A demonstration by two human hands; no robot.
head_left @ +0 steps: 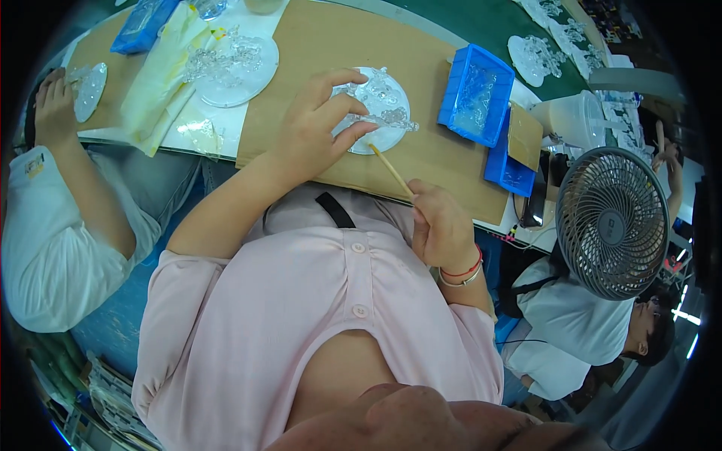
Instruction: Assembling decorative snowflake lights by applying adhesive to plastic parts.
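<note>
A white round plate (398, 90) lies in front of me on a brown cardboard sheet (331, 37), bearing several clear plastic pieces. My left hand (327, 116) reaches over its left side, and the thumb and a finger close on a clear plastic piece (395, 118). Its index finger is held apart, above the plate. Between the fingers of my right hand (436, 218) is a thin wooden stick (392, 168), slanting up to the left. The stick's darker tip is close to my left thumb at the plate's near edge; whether it has bristles is too small to tell.
A blue bin (449, 101) with clear material stands right of the plate, another blue bin (515, 180) below it. Further right is a black fan (615, 223). At left lies another white plate (263, 64) with clear pieces. Co-workers sit on both sides.
</note>
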